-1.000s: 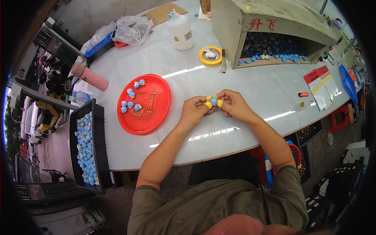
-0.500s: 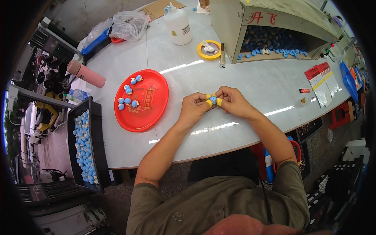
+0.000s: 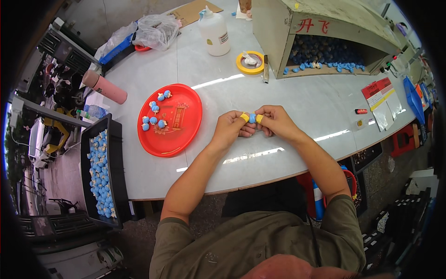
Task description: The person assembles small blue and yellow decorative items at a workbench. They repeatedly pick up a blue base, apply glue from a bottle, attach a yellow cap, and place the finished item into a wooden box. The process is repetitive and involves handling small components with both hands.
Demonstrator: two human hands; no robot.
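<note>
Over the middle of the table, a small round blue piece (image 3: 252,118) sits between my two thumbs, which are wrapped in yellow tape. My left hand (image 3: 230,126) pinches it from the left, fingers curled beneath. From the other side, my right hand (image 3: 278,122) grips the same piece, its fingers bent under. What exactly the piece is I cannot make out; its underside is hidden by the fingers. To the left lies a red round plate (image 3: 183,139) bearing several blue balls (image 3: 154,120) with pale tips.
A black bin (image 3: 120,186) of similar blue balls stands at the table's left end. A pink bottle (image 3: 107,89), white squeeze bottle (image 3: 214,37) and yellow tape roll (image 3: 251,70) stand farther back. At the back right, an open-fronted box (image 3: 274,46) holds dark and blue pieces.
Both thumbs have come down flatter onto the blue piece, and the index fingers have curled under from its far side. The hands remain in nearly the same place.
</note>
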